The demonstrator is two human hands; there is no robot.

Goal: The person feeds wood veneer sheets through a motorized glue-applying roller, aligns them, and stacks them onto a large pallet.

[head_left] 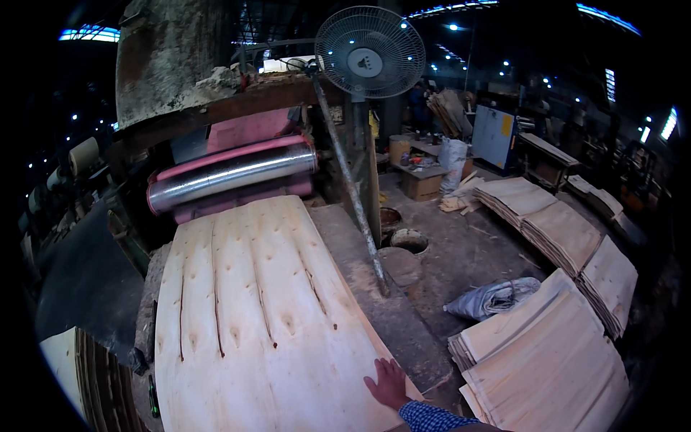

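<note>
A large pale wood veneer sheet (281, 338) lies before me, with several long dark splits and scattered knots. Its far end reaches the rollers of a machine, where a shiny metal roller (237, 178) sits between pink-coated surfaces. My right hand (389, 384) rests flat on the sheet near its right edge, fingers spread, palm down, with a blue checked sleeve behind it. Further sheet edges show beneath the top one along the right side. My left hand is out of the picture.
Stacks of veneer (554, 360) stand on the right, another stack (90, 381) at lower left. A slanted metal pole (349, 180) rises beside the machine, near a fan (371, 54). Buckets (410, 242) and a grey-white sack (493, 298) sit on the floor to the right.
</note>
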